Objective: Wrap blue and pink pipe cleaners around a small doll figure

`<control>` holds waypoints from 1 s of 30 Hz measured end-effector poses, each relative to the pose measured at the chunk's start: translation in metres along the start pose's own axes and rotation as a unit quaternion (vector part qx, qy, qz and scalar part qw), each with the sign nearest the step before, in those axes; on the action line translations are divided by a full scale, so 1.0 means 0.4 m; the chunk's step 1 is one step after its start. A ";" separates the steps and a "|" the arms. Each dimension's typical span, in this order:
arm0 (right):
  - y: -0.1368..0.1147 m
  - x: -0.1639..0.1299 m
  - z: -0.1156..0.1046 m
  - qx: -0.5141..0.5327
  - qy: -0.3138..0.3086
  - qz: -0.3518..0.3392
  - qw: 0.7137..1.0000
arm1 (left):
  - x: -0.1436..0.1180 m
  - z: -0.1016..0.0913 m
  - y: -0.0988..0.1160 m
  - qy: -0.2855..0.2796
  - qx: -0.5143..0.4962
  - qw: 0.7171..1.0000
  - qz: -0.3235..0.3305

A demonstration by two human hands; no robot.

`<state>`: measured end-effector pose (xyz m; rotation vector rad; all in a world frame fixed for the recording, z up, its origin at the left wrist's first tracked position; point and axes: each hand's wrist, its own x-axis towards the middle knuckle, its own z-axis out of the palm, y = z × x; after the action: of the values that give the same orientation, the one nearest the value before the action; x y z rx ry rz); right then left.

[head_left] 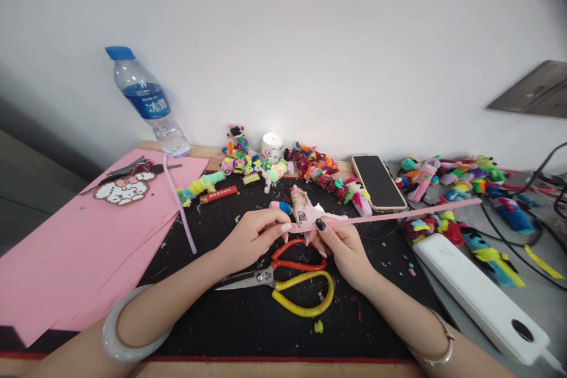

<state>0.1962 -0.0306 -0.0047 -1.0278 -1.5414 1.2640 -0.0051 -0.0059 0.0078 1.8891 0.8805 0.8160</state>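
your forearms frame the bottom of the view, a pale jade bangle (128, 331) on the left wrist and a thin silver bracelet (436, 345) on the right. both hands meet over the black mat (248, 331): your left hand (250, 239) and right hand (343, 245) pinch a small pink fuzzy figure (303, 204) between thumbs and fingertips, fingers closed narrowly on it, the right hand also gripping a long pink pipe cleaner (398, 215) that runs from the figure out to the right, over the clutter. just below your hands lie scissors (287, 283) with one red loop and one yellow loop, blades pointing left. scraps of coloured fuzz dot the mat. to the left sits a stack of pink paper sheets (66, 260), carrying a pixel-bead rabbit charm (121, 189) and a loose pink pipe cleaner (179, 204) that reaches onto the mat. a water bottle (148, 103) with a blue cap stands at the wall behind the sheets. a small white candle (271, 146) sits at the back among bright pipe-cleaner dolls (310, 168). a dark phone (378, 182) lies right of them, more dolls (452, 177) beyond it, and a white power strip (478, 295) at the right edge.
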 end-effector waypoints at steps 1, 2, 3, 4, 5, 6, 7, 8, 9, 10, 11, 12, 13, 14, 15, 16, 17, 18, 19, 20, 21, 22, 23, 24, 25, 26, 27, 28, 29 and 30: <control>0.000 0.000 0.000 0.006 -0.003 0.003 1.000 | 0.000 -0.001 -0.001 0.000 0.013 1.000 0.004; -0.001 0.000 0.000 0.010 -0.004 0.006 1.000 | -0.001 -0.001 -0.002 -0.003 0.026 1.000 0.007; -0.002 0.000 0.000 0.013 -0.005 0.007 1.000 | -0.001 -0.001 -0.002 -0.008 0.039 0.999 0.012; -0.002 0.000 0.000 0.013 -0.005 0.006 1.000 | -0.002 -0.001 -0.003 -0.018 0.049 0.998 0.018; -0.003 0.001 0.000 0.011 -0.004 0.005 1.000 | -0.002 0.000 -0.003 -0.031 0.055 0.998 0.025; -0.003 0.002 0.000 0.008 -0.004 0.003 1.000 | -0.002 0.000 -0.003 -0.049 0.057 0.997 0.030; -0.004 0.003 0.000 0.005 -0.005 0.002 1.000 | -0.002 0.001 -0.003 -0.067 0.057 0.996 0.034; -0.004 0.003 0.000 0.001 -0.007 0.001 1.000 | -0.002 0.002 -0.002 -0.086 0.054 0.994 0.037; -0.003 0.003 0.000 -0.003 -0.010 0.000 1.000 | -0.002 0.003 -0.002 -0.103 0.051 0.993 0.039; -0.003 0.003 0.000 -0.006 -0.014 0.000 1.000 | -0.002 0.004 -0.001 -0.116 0.049 0.991 0.041; -0.002 0.002 0.000 -0.009 -0.019 -0.001 1.000 | -0.001 0.004 0.000 -0.126 0.050 0.990 0.044; -0.001 0.002 0.000 -0.013 -0.026 -0.002 1.000 | -0.001 0.004 0.002 -0.134 0.052 0.988 0.047; 0.000 0.001 0.000 -0.017 -0.034 -0.003 0.999 | 0.000 0.004 0.003 -0.144 0.056 0.987 0.049; 0.000 0.000 0.000 -0.021 -0.041 -0.002 0.999 | 0.000 0.004 0.004 -0.153 0.060 0.985 0.051; 0.001 -0.001 0.001 -0.027 -0.048 -0.001 0.998 | 0.000 0.004 0.006 -0.162 0.064 0.983 0.053; 0.002 -0.001 0.001 -0.034 -0.054 0.001 0.998 | 0.000 0.003 0.007 -0.172 0.067 0.981 0.053; 0.003 -0.002 0.001 -0.041 -0.060 0.001 0.997 | 0.000 0.003 0.008 -0.180 0.070 0.980 0.055; 0.003 -0.002 0.001 -0.050 -0.064 0.000 0.997 | 0.000 0.003 0.009 -0.186 0.072 0.978 0.058; 0.003 -0.002 0.001 -0.060 -0.069 -0.002 0.996 | 0.000 0.004 0.009 -0.191 0.074 0.977 0.061; 0.003 -0.002 0.001 -0.070 -0.076 -0.007 0.995 | 0.000 0.004 0.009 -0.197 0.073 0.975 0.065; 0.003 -0.002 0.001 -0.083 -0.085 -0.014 0.993 | 0.000 0.004 0.009 -0.203 0.072 0.974 0.069; 0.003 -0.002 0.001 -0.097 -0.093 -0.022 0.991 | 0.000 0.004 0.010 -0.209 0.070 0.973 0.071; 0.002 -0.001 0.001 -0.113 -0.102 -0.030 0.988 | -0.001 0.004 0.010 -0.215 0.069 0.972 0.071; 0.001 -0.001 0.001 -0.129 -0.111 -0.039 0.985 | -0.001 0.004 0.010 -0.224 0.066 0.970 0.070; 0.000 0.000 0.002 -0.145 -0.120 -0.049 0.981 | -0.001 0.005 0.011 -0.233 0.063 0.968 0.068; -0.002 0.000 0.002 -0.158 -0.129 -0.058 0.977 | -0.002 0.005 0.011 -0.243 0.060 0.966 0.065; -0.004 0.000 0.003 -0.168 -0.138 -0.066 0.974 | -0.003 0.006 0.011 -0.251 0.056 0.964 0.064; -0.006 0.000 0.004 -0.173 -0.147 -0.074 0.971 | -0.004 0.007 0.011 -0.258 0.053 0.962 0.064; -0.007 0.000 0.005 -0.175 -0.154 -0.080 0.969 | -0.004 0.008 0.011 -0.263 0.051 0.961 0.065; -0.009 0.000 0.006 -0.176 -0.156 -0.085 0.968 | -0.004 0.009 0.010 -0.265 0.049 0.961 0.064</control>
<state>0.1937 -0.0319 -0.0016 -0.9145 -2.1070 1.0918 -0.0022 -0.0104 0.0098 2.1227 0.4730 0.3088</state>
